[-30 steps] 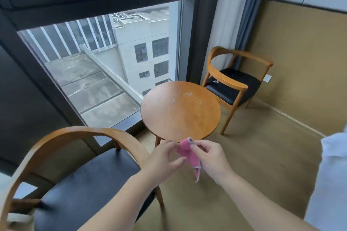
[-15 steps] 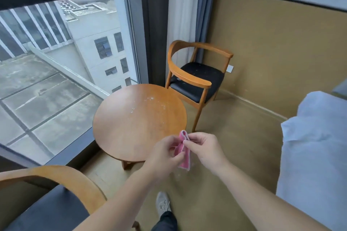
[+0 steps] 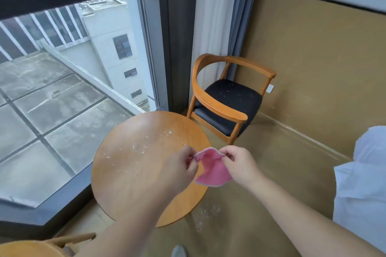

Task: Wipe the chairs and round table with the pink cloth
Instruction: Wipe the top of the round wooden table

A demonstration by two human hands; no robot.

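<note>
The pink cloth hangs spread between my hands above the right edge of the round wooden table. My left hand pinches its left top corner and my right hand pinches the right one. White crumbs dot the table top near its far side. Beyond the table stands a wooden chair with a black seat, also speckled with white bits. The curved back of a second wooden chair shows at the bottom left corner.
A tall window runs along the left, with curtains in the corner. A bed with white sheets fills the right edge. Crumbs lie on the floor under the table's near right side. My shoe shows at the bottom.
The view has swung right and closer to the table. My hands have moved apart, and the bunched cloth is now opened out between them.
</note>
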